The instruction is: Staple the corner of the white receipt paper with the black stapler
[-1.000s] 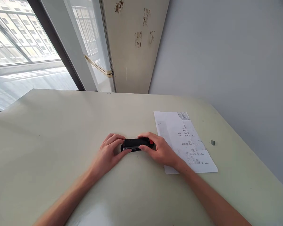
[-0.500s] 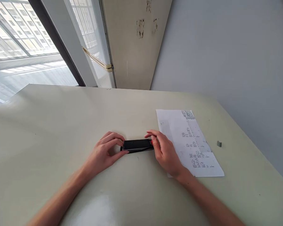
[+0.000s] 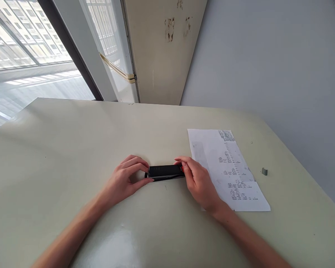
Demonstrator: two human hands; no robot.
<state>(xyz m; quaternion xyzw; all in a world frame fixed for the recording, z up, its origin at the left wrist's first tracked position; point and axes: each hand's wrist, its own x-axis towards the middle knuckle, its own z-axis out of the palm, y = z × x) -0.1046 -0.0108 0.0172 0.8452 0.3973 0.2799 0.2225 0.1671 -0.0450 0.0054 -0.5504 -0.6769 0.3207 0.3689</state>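
Note:
A black stapler (image 3: 165,171) with a bit of red at its right end lies crosswise on the pale table (image 3: 100,130). My left hand (image 3: 130,175) grips its left end, thumb along the near side and fingers behind. At the right end my right hand (image 3: 198,178) pinches it between thumb and fingers, covering most of the red part. A narrow grey gap shows between the stapler's top and its base. Below my right hand and to its right lies a printed white sheet (image 3: 212,149), partly hidden by that hand and wrist.
A small grey piece (image 3: 264,171) rests to the right of the sheet. Behind the table stand a marked door panel (image 3: 159,67) and a window (image 3: 19,41) on the left. A plain wall (image 3: 268,56) runs along the right side.
The fingers of my right hand have closed further around the stapler's right end. My left hand keeps its hold. The whole view has shifted slightly.

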